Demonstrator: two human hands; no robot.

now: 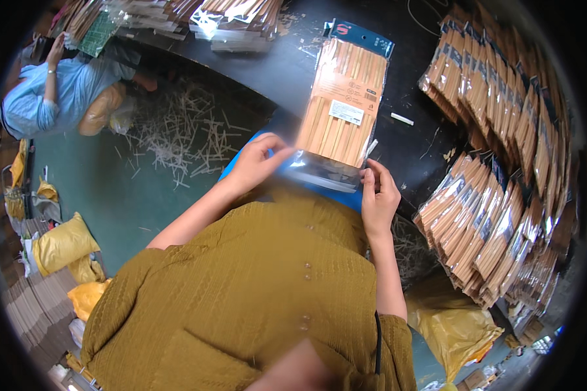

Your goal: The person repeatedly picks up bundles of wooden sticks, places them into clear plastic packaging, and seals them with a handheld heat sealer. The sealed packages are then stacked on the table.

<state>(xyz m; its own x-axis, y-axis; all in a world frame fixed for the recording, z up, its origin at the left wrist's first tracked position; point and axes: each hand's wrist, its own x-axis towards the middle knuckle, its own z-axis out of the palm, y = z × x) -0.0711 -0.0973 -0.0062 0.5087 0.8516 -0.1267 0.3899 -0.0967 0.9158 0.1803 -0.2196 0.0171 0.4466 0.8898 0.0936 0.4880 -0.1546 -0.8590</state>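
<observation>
A clear plastic packet of wooden chopsticks (318,132) lies in front of me on the black table, its dark header card farthest away. A paper band with printing and a white label crosses its middle. The packet's transparent flap (323,180) points towards my body, over something blue at my lap. At the packet's lower left edge is my left hand (261,159), thumb and forefinger close together and slightly blurred; whether they grip the plastic is unclear. My right hand (381,198) pinches the lower right corner near the flap, with its fingers curled.
Overlapping stacks of packed chopsticks (484,220) line the right side. More plastic packets (239,19) lie at the far edge. A white strip (402,119) rests on the black table (416,156). Strip scraps (186,137) litter the floor. A person in blue (54,97) is at far left.
</observation>
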